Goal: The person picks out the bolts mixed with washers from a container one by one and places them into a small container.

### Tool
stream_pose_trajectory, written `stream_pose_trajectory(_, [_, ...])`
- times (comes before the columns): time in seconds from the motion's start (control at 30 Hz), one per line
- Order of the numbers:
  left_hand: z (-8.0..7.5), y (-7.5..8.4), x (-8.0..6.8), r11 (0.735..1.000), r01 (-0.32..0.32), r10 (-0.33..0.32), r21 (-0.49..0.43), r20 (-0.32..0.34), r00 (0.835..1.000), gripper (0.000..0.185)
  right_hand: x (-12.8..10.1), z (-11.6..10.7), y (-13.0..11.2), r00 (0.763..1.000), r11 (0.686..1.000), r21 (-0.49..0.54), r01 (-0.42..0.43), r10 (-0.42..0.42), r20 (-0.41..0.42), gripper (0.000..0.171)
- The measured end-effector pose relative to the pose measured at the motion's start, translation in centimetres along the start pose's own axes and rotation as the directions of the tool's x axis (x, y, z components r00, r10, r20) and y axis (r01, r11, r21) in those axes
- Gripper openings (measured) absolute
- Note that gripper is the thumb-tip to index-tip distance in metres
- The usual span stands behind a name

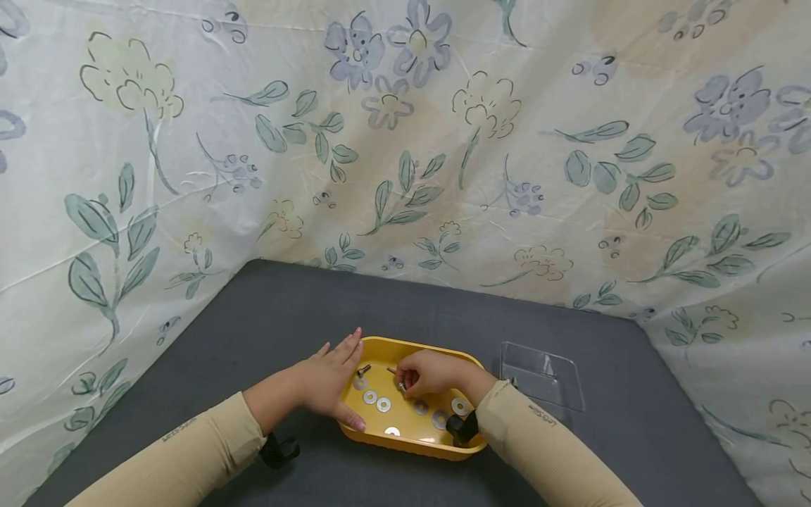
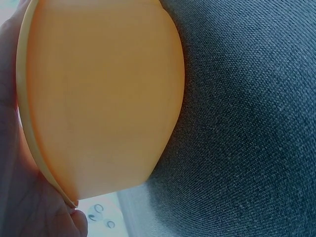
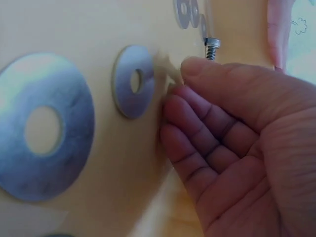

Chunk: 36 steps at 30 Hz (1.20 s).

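Observation:
My left hand (image 1: 326, 384) lies spread over the left end of a yellow tray (image 1: 405, 445), fingers straight along the far side and thumb over the near rim. The tray's outer wall (image 2: 103, 98) fills much of the left wrist view. Inside the tray, my right hand (image 1: 431, 373) has its fingers curled and pinches a small metal bolt (image 1: 402, 386) between thumb and fingertips, mostly hidden by them. Another bolt (image 1: 363, 370) lies near the left hand's fingers. Several flat washers (image 1: 383, 404) are scattered over the tray floor, a large washer (image 3: 133, 81) close beside the right fingertips.
A clear plastic box (image 1: 557, 384) stands right of the tray, beside the right forearm. The dark grey tabletop (image 1: 304, 296) is bordered by a floral curtain (image 1: 405, 176) behind and at the sides. Black straps (image 1: 279, 451) sit on the wrists.

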State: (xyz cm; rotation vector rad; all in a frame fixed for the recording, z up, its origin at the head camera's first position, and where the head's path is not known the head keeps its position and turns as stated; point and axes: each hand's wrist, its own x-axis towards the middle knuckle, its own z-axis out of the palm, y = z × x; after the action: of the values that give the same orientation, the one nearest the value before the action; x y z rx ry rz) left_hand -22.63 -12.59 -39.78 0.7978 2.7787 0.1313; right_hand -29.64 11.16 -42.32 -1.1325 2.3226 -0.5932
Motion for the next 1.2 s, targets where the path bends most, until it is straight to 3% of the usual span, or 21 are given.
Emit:
stream_pose_trajectory(0.73, [-0.2,0.1,0.0,1.0,-0.003,0.003,0.015,0.001,1.0,0.13,-1.5,-2.8,-0.5,0.998,0.994,0.101,0.033,-0.029,-0.048,0.012])
stream_pose_trajectory(1.2, [-0.3,0.0,0.0,1.0,0.004,-0.004,0.015,0.011,1.0,0.131,-3.2,-5.2,-0.9,0.995,0.994,0.111,0.024,-0.013,-0.095,0.015])
